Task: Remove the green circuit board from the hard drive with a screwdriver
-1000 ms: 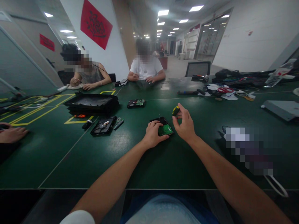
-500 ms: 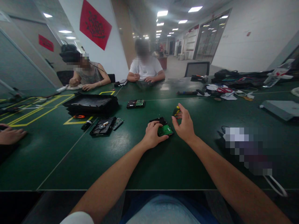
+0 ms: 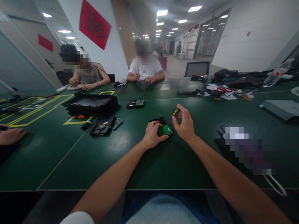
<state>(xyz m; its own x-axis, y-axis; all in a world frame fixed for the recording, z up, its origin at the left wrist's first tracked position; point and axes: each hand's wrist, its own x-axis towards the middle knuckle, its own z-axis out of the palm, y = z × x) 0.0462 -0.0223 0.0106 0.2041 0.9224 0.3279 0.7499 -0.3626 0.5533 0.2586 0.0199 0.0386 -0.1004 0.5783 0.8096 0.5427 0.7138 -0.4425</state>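
Green-topped drive point(image 3: 166, 129), clamped by my left hand point(image 3: 154, 134), best held flat; screwdriver point(image 3: 176, 111), pinched by my right hand point(image 3: 185, 123), best upright.

tool handle point(image 3: 176, 111): dark with yellow | circuit board point(image 3: 165, 129): bright green | tabletop point(image 3: 149, 168): deep green | tape lines point(image 3: 18, 125): yellow | wall poster point(image 3: 95, 25): red, black-lettered | shirt point(image 3: 145, 67) opposite: white

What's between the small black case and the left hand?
In the head view, a circuit board lies beside the case, then green tabletop up to the left hand.
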